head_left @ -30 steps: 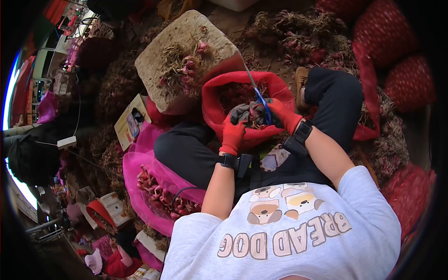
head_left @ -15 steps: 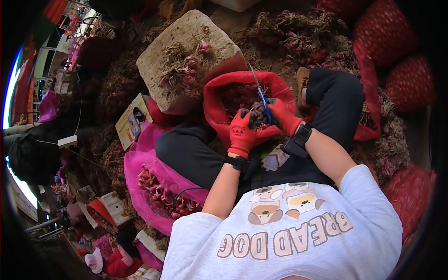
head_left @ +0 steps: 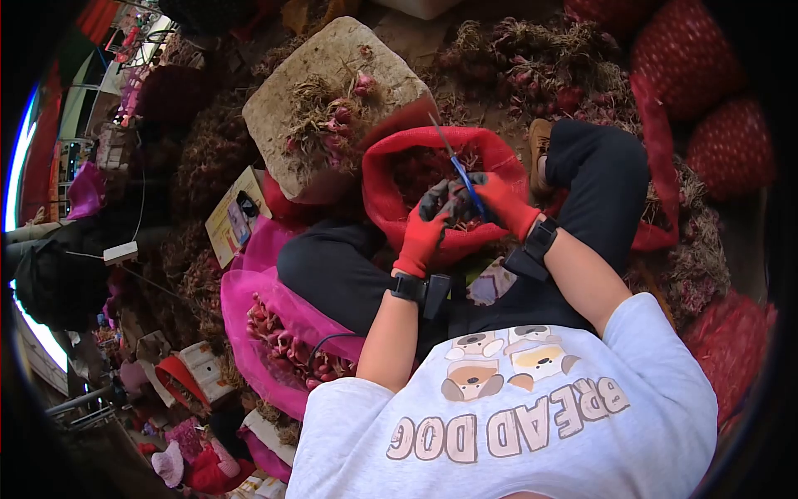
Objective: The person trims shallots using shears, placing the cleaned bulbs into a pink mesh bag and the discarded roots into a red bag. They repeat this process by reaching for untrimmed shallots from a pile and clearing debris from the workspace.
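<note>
My right hand (head_left: 504, 203), in a red glove with dark fingertips, is closed around blue-handled scissors (head_left: 464, 179). Their thin metal blade points up and away over the rim of a red mesh sack (head_left: 384, 218). Close beside it, my left hand (head_left: 424, 226), in a matching glove, has its fingers curled and pressed together near the scissors' handle. Whatever lies in those fingers is too dark and small to name. Both hands are above the near side of the sack, which holds reddish shallots (head_left: 416, 170).
A stone-like block (head_left: 274, 96) bears shallots with dry stalks (head_left: 337, 125). A pink mesh bag (head_left: 241, 333) of trimmed shallots lies at the left. More stalked shallots (head_left: 549, 66) are heaped beyond, and full red sacks (head_left: 686, 58) stand at the right.
My left hand has turned and shifted slightly left, its wrist strap now showing a black box. The scissors' blade has tilted further left. My right hand has barely moved.
</note>
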Demonstrator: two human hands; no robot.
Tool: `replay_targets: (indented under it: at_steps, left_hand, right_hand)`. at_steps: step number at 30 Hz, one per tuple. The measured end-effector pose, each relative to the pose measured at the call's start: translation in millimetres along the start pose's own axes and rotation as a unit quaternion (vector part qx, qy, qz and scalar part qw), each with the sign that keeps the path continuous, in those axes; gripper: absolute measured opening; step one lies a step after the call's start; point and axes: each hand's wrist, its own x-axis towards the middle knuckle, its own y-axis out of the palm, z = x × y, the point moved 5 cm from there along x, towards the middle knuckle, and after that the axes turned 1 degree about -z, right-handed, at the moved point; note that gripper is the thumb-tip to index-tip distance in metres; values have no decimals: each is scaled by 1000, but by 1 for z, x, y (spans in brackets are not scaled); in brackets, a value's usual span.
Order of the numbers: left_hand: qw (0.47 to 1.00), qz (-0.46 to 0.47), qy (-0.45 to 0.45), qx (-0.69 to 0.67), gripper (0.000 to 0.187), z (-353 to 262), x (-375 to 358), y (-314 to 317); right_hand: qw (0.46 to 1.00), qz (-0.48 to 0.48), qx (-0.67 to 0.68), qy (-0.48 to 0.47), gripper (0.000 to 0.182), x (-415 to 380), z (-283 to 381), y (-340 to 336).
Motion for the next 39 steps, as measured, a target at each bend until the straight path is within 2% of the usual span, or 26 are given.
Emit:
replay_targets:
  at_steps: [2,5,8,12,14,17,20,23,26,29,30,31,32,33,35,36,37,38,39]
  left_hand:
    - [999,17,-7,50,46,-2,0,-6]
    - [994,-50,-71,-59,38,-18,-8,8]
    - [993,-72,-38,89,23,-10,-6,-10]
    - [989,-48,-81,109,17,-1,-8,-19]
    - [988,-49,-111,98,17,-2,-9,-13]
    - [993,-53,-70,78,15,-13,-11,-2]
    - [974,-72,1,213,18,-8,-14,-13]
    - [938,-173,54,296,24,54,-9,-58]
    - [911,-1,100,401,27,11,-6,-30]
    - [812,99,175,548,29,-37,-11,11]
    - [934,81,99,333,31,-40,-8,17]
    - [994,59,16,95,32,-36,-6,26]
    - [986,31,-68,-149,34,-28,-6,32]
    - [989,18,-50,-135,36,-25,-5,26]
    - [994,-10,-14,-106,39,-11,-4,9]
    - [998,-40,20,-43,39,-13,-3,2]
    - [996,-70,54,21,39,-17,-1,-7]
    - [987,-101,88,86,39,-21,-1,-16]
    - [985,-142,80,58,42,-21,0,-22]
  right_hand:
    - [1000,9,-6,2,21,-4,5,10]
    - [999,19,-36,-25,21,-11,19,20]
    - [998,4,-42,-49,20,-12,22,18]
    - [997,-38,15,-65,19,-5,14,6]
    - [998,-46,-1,-44,20,-4,11,4]
    - [998,-37,-31,-37,21,-7,15,7]
    - [994,-6,-92,-67,21,-12,19,16]
    - [992,31,-98,-76,20,-13,16,20]
    - [996,19,-62,-64,21,-6,7,12]
    - [997,11,60,-49,25,-1,3,2]
    - [992,13,114,-45,27,0,4,0]
    - [992,-1,123,-37,26,-3,7,2]
    - [991,-15,131,-28,26,-7,10,5]
    - [990,-29,139,-19,25,-9,11,7]
    - [996,-9,84,27,27,-11,6,0]
    - [997,2,56,51,28,-11,7,2]
    - [985,-52,-161,-22,30,-12,17,-1]
    - [919,-103,-368,-95,31,-17,29,2]
    - [802,-147,-554,-164,33,-23,38,11]
